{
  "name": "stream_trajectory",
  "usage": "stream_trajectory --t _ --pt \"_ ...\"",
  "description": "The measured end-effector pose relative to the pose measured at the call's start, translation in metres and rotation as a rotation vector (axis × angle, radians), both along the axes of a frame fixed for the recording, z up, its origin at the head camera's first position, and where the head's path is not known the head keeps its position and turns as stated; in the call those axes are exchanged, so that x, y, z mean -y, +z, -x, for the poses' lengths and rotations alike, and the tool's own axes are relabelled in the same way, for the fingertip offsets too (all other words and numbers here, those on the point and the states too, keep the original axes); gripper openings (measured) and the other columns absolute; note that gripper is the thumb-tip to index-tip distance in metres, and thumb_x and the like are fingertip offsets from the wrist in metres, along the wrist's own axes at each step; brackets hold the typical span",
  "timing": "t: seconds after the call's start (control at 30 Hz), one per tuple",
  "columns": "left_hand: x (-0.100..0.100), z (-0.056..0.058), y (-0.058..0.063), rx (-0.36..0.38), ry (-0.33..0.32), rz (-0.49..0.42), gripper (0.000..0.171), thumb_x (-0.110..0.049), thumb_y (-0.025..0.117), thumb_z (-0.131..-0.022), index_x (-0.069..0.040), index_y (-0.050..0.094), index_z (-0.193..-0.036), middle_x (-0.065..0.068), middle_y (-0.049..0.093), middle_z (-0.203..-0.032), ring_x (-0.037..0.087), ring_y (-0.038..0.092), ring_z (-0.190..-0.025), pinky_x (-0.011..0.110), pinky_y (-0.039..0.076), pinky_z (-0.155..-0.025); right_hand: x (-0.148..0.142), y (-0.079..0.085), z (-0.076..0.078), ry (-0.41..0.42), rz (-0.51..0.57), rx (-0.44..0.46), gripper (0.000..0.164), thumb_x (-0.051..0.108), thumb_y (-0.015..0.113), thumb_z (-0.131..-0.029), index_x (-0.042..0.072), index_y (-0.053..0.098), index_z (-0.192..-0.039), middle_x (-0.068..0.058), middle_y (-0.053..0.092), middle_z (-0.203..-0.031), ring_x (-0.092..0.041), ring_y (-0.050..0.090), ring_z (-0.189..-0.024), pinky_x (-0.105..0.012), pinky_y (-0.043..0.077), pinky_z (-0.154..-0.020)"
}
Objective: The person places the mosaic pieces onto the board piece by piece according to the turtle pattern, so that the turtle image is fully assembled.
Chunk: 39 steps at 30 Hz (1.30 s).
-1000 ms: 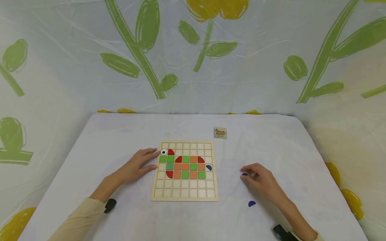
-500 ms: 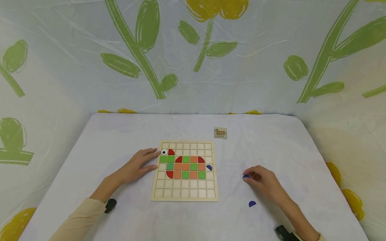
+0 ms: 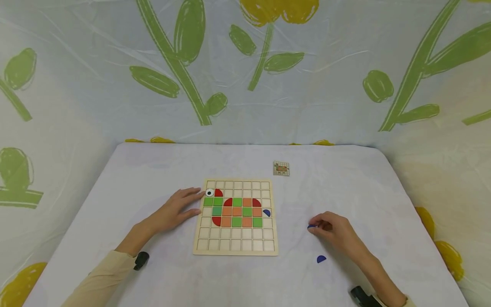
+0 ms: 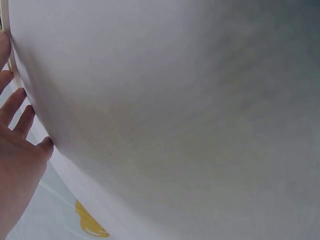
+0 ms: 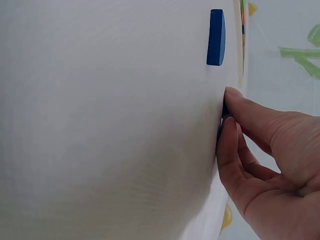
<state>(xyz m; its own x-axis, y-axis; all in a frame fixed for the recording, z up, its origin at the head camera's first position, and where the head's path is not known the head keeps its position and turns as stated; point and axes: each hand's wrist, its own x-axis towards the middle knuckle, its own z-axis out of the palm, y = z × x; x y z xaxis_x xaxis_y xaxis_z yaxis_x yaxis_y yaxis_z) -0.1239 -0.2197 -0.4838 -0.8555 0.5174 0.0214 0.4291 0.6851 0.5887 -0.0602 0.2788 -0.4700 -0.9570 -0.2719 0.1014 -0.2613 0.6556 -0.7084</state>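
Observation:
My left hand (image 3: pixel 177 209) rests with extended fingers against the left edge of a wooden grid board (image 3: pixel 235 252). Red, green and orange tiles fill a patch of its cells, and a white eye tile (image 3: pixel 209 192) sits at upper left. One blue half-round tile (image 3: pixel 266 212) lies in a cell near the right rim. To the right of the board, my right hand (image 3: pixel 333 232) pinches another blue half-round tile (image 3: pixel 311 227) between thumb and fingers, low over the cloth; fingers partly hide it in the right wrist view. A loose blue half-round tile (image 3: pixel 321 259) lies nearer me.
A small picture card (image 3: pixel 281 168) with a grid pattern lies beyond the board's upper right corner. White cloth (image 3: pixel 153 273) covers the table. Behind it and at the sides hangs a curtain (image 3: pixel 322 98) printed with green leaves and yellow flowers.
My right hand has shifted a little right and towards me, and the blue tile has tilted slightly between its fingers. My left hand keeps its place at the board's edge.

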Motion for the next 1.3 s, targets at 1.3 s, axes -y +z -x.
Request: stream_trajectory --t 1.3 --pt "0.005 0.006 -0.003 -0.001 -0.033 -0.01 0.06 -0.026 0.071 -0.099 -0.011 0.05 -0.153 0.016 0.042 -0.159 0.038 0.035 -0.146 0.059 0.031 -0.116 0.094 0.014 0.027 0.21 0.145 0.07 0.013 0.006 0.078 -0.091 0.006 0.074 -0.103 0.001 0.073 -0.096 -0.009 0.067 -0.084 -0.029 0.06 -0.079"
